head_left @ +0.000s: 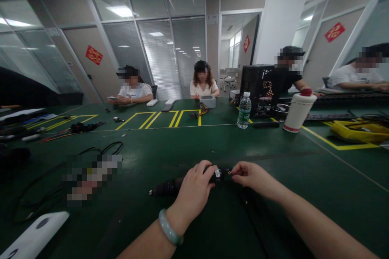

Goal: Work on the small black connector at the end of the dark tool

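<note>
My left hand (194, 188), with a pale green bangle on its wrist, is wrapped round a dark, stubby tool or cable bundle (165, 188) that lies on the green table mat (273, 162). Its metal tip pokes out to the left. My right hand (251, 176) pinches the small black end piece (221, 174) at the other end, right next to the left fingers. A thin black cable runs down from there between my forearms.
A water bottle (244, 110), a white jug with a red cap (298, 111) and an open black computer case (261, 89) stand at the far right. Black cables (103, 149) and a white device (33, 234) lie left. Several people sit round the far side.
</note>
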The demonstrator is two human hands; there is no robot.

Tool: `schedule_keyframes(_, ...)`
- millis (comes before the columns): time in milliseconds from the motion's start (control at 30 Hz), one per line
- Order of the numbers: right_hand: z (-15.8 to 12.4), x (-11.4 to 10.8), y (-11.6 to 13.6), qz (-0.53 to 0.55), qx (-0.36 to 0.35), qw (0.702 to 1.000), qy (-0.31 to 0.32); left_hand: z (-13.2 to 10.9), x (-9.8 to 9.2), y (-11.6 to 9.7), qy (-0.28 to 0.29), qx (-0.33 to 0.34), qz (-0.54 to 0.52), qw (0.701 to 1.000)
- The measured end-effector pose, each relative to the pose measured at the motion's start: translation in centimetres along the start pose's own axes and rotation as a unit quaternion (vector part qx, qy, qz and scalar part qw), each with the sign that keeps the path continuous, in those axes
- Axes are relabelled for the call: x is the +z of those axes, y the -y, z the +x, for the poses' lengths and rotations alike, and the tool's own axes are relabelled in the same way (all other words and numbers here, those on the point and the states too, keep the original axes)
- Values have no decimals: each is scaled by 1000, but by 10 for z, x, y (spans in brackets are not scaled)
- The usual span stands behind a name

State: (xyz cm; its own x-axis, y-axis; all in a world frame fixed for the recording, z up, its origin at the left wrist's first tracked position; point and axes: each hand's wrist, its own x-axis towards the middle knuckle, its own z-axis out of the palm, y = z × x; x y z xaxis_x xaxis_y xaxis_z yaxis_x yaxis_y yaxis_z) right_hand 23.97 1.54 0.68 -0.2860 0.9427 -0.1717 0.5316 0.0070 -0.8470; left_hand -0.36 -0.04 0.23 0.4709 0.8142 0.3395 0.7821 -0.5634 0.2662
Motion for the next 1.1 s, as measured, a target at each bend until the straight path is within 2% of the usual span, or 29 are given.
schedule_keyframes(200, -3, 4, -2, 6, -13, 999, 51, 2, -9, 12, 3, -13, -9, 1000)
schedule_keyframes(367, 0, 10, -1, 11, -38, 998, 41, 4, -21, 2, -11, -1, -17, 1000)
schedule_keyframes(500, 0, 11, 2, 41, -43, 997, 39, 2, -16, -9, -10, 0, -9, 1000)
schedule_keyframes(667, 0, 12, 0, 126, -36, 989, 69, 0, -7, -11, 12, 56, -4, 998)
schedule_keyframes(800, 2, 15, -2, 157, -23, 984, 83, 3, -8, -9, 26, 41, 3, 999)
schedule_keyframes(933, 0, 16, 1, 122, 2, 989, 80, 4, -12, -10, 35, 25, 14, 999)
schedule_keyframes(1100, -9, 14, 15, -46, -4, 998, 31, 2, -14, -12, 36, 3, 17, 999)
